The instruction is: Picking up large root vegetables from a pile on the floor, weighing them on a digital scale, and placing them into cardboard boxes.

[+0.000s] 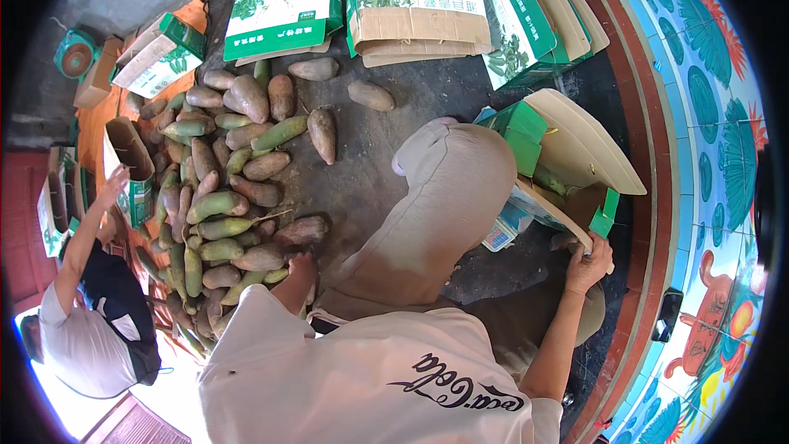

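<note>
At the right, my right hand (589,266) is closed around the edge of an open cardboard carton (593,136) that tilts beside my knee. A green radish (549,181) shows inside it, and the carton has green flaps. My left arm reaches down by the near edge of a big heap of long radishes (220,204), green and soil-brown. What shows of my left hand (301,273) is a small foreshortened part next to the brown radishes; its fingers are hidden, so I cannot tell whether it holds anything.
White-and-green cartons (283,12) stand along the back, with another open carton (534,25) at the back right. At the left, a co-worker (99,312) stretches a hand toward an upright carton (130,168). A loose radish (371,95) lies on the dark floor. A painted tile wall (711,197) borders the right.
</note>
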A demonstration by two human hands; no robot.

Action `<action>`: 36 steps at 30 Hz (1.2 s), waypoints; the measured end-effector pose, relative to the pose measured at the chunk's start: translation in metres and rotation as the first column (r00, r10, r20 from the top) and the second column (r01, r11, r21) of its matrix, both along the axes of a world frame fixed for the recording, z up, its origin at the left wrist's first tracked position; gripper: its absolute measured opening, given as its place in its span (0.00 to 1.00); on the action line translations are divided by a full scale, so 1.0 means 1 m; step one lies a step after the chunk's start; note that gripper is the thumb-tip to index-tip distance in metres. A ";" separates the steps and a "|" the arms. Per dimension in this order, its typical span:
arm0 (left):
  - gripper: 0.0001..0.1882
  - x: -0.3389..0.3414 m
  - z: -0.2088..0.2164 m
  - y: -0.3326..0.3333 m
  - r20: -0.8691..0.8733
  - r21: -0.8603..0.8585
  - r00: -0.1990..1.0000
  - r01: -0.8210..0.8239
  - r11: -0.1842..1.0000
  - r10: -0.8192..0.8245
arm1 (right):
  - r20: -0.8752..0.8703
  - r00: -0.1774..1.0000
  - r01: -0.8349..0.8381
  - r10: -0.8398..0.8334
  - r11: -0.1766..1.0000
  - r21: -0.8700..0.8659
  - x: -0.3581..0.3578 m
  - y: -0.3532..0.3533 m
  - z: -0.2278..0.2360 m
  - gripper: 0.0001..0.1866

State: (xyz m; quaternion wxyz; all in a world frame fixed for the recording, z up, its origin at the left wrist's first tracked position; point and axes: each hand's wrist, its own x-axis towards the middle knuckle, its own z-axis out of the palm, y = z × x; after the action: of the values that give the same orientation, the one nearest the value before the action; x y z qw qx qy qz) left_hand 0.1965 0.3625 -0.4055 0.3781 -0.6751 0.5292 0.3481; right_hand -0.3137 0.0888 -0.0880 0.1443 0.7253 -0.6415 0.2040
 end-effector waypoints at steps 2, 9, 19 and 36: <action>0.19 -0.008 0.021 -0.012 -0.021 0.036 0.997 0.072 0.997 -0.072 | 0.015 1.000 -0.008 0.008 1.000 -0.005 -0.003 0.000 -0.003 0.16; 0.19 -0.010 0.047 -0.008 -0.073 0.074 0.985 -0.148 0.986 0.154 | 0.003 1.000 0.016 -0.016 1.000 -0.020 0.001 0.001 -0.002 0.13; 0.30 -0.025 0.099 -0.036 0.040 0.275 0.999 0.013 0.961 -0.025 | 0.064 0.997 0.041 -0.039 0.999 -0.035 0.002 0.003 -0.001 0.13; 0.40 0.014 0.196 -0.157 -0.255 -0.468 0.919 -0.389 0.794 0.300 | 0.182 0.982 0.066 -0.052 0.995 -0.070 -0.001 0.013 0.002 0.15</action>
State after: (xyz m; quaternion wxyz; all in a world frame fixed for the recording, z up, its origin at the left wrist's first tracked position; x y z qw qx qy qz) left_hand 0.2101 0.2054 -0.2096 0.0701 -0.8041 0.4998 0.3143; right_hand -0.3151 0.1015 -0.0864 0.1192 0.6784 -0.6651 0.2885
